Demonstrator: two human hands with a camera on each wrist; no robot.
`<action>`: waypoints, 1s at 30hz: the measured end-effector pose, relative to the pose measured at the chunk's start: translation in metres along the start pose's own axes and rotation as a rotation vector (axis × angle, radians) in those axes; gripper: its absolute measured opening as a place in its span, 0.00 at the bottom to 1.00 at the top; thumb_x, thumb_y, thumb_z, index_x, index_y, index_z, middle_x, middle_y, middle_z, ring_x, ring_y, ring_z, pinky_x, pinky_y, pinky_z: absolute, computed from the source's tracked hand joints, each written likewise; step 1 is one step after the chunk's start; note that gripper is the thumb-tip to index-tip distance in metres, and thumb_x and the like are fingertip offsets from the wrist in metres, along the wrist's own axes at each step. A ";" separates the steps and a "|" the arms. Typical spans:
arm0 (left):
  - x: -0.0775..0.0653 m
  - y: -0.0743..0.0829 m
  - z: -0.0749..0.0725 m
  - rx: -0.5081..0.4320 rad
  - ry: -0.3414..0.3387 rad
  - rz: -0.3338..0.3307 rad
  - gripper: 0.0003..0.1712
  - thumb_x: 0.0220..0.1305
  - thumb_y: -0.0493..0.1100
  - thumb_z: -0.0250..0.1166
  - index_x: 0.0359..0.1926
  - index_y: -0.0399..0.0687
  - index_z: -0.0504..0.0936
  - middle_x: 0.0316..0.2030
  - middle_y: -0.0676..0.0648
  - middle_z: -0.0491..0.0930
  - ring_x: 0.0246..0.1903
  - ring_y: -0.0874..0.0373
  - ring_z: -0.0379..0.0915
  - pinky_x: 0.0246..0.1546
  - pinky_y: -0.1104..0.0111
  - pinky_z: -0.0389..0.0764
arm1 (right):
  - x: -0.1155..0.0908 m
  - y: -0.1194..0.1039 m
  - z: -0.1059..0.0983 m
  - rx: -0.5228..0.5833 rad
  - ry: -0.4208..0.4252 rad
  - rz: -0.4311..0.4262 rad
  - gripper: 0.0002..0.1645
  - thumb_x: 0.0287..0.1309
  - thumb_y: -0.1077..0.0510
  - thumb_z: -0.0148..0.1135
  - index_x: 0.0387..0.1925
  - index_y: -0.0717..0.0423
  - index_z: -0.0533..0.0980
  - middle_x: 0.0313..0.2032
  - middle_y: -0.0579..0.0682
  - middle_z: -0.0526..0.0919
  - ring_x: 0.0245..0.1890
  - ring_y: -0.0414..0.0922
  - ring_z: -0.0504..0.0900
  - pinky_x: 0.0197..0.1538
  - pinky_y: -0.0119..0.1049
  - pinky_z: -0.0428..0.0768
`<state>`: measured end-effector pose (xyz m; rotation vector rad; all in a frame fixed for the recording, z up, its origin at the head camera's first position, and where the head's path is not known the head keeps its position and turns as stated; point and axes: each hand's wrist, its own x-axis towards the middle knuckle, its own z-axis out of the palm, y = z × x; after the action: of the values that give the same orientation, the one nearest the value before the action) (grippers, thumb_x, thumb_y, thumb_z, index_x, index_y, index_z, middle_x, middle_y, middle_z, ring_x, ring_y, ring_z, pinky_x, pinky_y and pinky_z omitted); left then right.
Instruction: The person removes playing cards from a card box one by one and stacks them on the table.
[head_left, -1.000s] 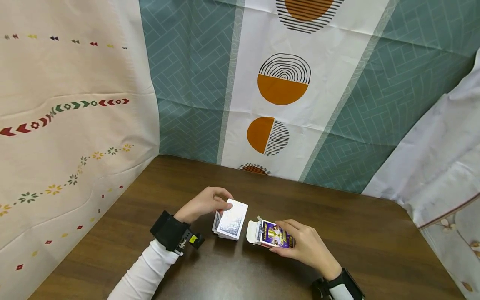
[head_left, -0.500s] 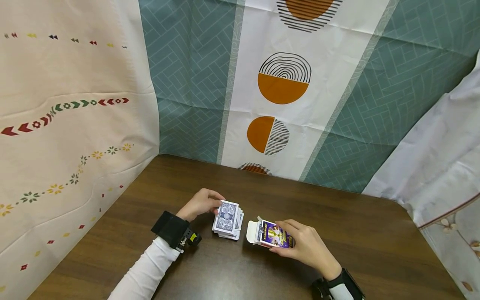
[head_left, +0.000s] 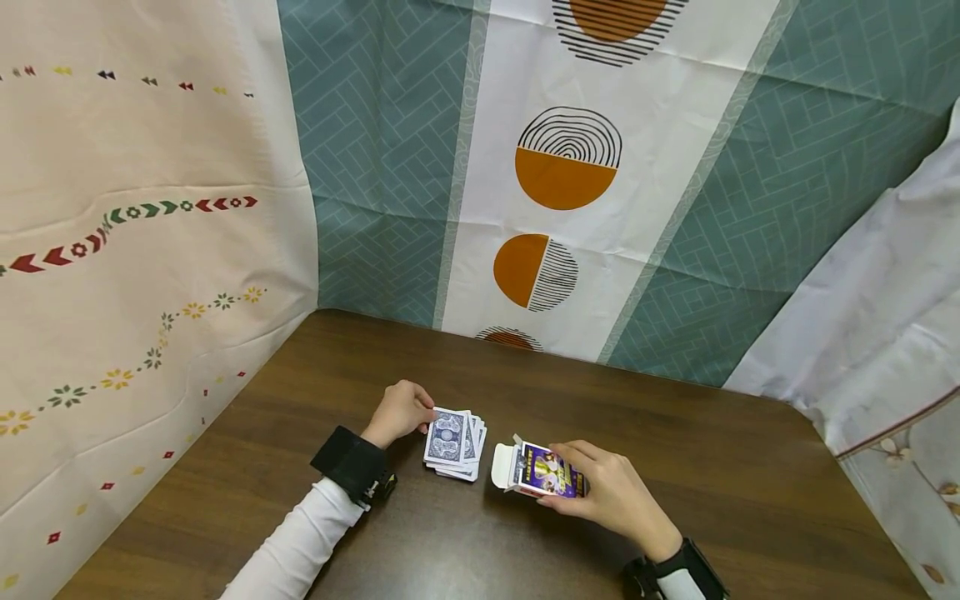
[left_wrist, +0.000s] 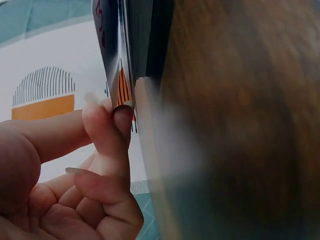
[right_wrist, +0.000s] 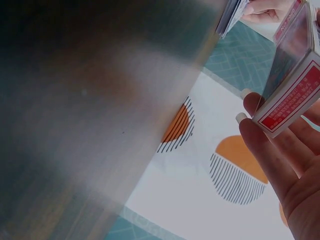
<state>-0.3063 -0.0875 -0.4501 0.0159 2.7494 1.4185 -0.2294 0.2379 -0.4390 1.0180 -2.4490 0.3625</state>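
A loose pile of playing cards [head_left: 452, 440], blue-patterned backs up, lies on the wooden table. My left hand [head_left: 402, 412] is at the pile's upper left corner, pinching a card between thumb and fingertip. Seen from the left wrist, the card edge [left_wrist: 116, 95] runs down to the left hand [left_wrist: 100, 185], whose other fingers are curled in. To the right, my right hand [head_left: 602, 487] grips a purple card box [head_left: 547, 471] from its right end. Its white flap [head_left: 504, 467] stands open toward the pile. In the right wrist view, fingers support the box's red-and-white side [right_wrist: 290, 100].
The brown table [head_left: 360, 350] ends against a teal and white curtain [head_left: 375, 208] at the back. A cream cloth [head_left: 150, 317] hangs on the left and a white cloth [head_left: 885, 317] on the right.
A raised card showing its pale side has come down back-up on the pile's left. My left hand has shifted left, toward the pile's corner. The right hand and box have barely moved.
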 end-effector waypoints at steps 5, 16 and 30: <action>-0.001 -0.001 0.000 0.025 0.021 -0.002 0.05 0.52 0.34 0.71 0.30 0.37 0.83 0.20 0.47 0.82 0.16 0.58 0.76 0.18 0.72 0.69 | 0.000 0.000 0.002 -0.002 0.001 -0.004 0.38 0.42 0.28 0.69 0.48 0.49 0.80 0.41 0.41 0.83 0.30 0.29 0.76 0.31 0.22 0.74; -0.002 -0.001 0.000 0.019 -0.022 -0.018 0.07 0.54 0.34 0.70 0.35 0.36 0.83 0.27 0.44 0.82 0.18 0.57 0.77 0.20 0.71 0.69 | -0.001 0.001 0.003 -0.001 0.008 -0.008 0.38 0.42 0.28 0.69 0.47 0.49 0.81 0.41 0.41 0.83 0.30 0.29 0.75 0.31 0.21 0.73; -0.044 0.060 0.018 -0.002 -0.265 0.307 0.04 0.59 0.38 0.67 0.31 0.41 0.85 0.23 0.51 0.75 0.23 0.62 0.65 0.24 0.73 0.64 | 0.000 0.001 0.002 0.008 0.011 -0.007 0.38 0.42 0.28 0.69 0.48 0.49 0.81 0.41 0.41 0.83 0.30 0.30 0.76 0.31 0.22 0.74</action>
<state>-0.2625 -0.0394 -0.4099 0.6036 2.6046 1.3617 -0.2307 0.2380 -0.4404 1.0250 -2.4358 0.3754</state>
